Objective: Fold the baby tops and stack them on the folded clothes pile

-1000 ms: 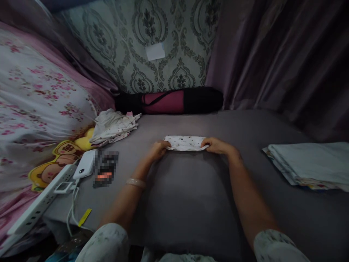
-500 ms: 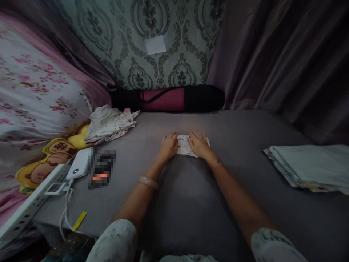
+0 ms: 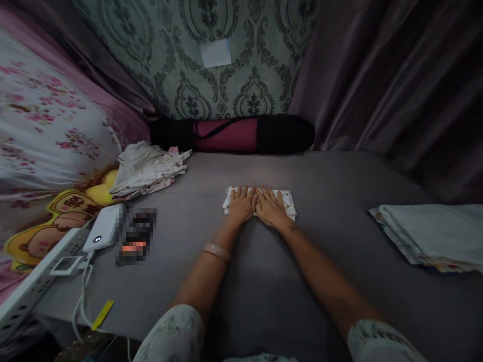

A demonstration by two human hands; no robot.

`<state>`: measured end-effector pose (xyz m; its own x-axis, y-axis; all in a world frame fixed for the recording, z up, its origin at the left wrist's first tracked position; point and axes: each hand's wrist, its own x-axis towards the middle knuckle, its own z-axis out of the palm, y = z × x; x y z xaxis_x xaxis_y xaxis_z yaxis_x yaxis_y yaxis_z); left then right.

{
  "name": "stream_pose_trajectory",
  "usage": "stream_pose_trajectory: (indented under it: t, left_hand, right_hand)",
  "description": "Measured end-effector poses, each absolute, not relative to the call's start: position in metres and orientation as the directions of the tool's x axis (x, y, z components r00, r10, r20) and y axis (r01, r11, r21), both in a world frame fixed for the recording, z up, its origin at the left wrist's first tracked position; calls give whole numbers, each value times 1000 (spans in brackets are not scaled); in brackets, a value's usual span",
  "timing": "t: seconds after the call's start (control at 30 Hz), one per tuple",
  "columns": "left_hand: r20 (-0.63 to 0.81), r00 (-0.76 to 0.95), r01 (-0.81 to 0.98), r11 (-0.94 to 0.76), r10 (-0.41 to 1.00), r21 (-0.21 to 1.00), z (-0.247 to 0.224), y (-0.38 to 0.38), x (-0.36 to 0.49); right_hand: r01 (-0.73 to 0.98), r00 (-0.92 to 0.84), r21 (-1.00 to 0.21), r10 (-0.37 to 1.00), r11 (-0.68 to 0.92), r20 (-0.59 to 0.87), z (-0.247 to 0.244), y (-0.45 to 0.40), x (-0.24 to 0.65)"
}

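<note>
A small folded white cloth [image 3: 288,198] with dark specks lies on the grey sheet in front of me, partly covered by both hands. My left hand [image 3: 242,203] rests flat on its left half, fingers stretched out and pointing away from me. On the right half, my right hand [image 3: 270,205] lies flat too, with its fingers spread. The thumbs of the two hands almost meet at the middle of the cloth. What lies under the palms is hidden.
Crumpled light clothes [image 3: 149,168] lie at the left back. A folded pale cloth stack [image 3: 433,231] sits at the right. A white power bank [image 3: 104,229], a power strip [image 3: 30,281] and cables are at the left edge. A black and maroon rolled bag [image 3: 226,134] lies along the wall.
Both hands have come inward from the sides of the cloth and now lie flat on top, close together. More of the cloth's outer ends shows. The view has shifted slightly.
</note>
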<state>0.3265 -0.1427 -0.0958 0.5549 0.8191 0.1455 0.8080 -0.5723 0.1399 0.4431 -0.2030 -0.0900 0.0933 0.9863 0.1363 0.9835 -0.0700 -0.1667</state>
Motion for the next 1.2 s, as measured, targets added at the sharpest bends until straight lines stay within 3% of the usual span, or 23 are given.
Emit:
stream_pose_trajectory:
  t: [0.3,0.63,0.97,1.2]
  left_hand:
    - [131,441,883,-455,888,111,-97,-144,325]
    - [153,374,901,-397,915,174,-98,-136,308]
    - [120,352,882,-372,928,290,-97,-128,293]
    - [221,376,821,-434,900,372,-93,-126,285]
  right_hand:
    - [959,247,-174,960,-224,130,-93,-199,439]
    - [922,381,-138,912,-362,155,-99,-207,459]
    - [921,378,-150,918,-360,117,-91,-211,466]
    - [949,304,-138,937,-283,174,-76,-218,468]
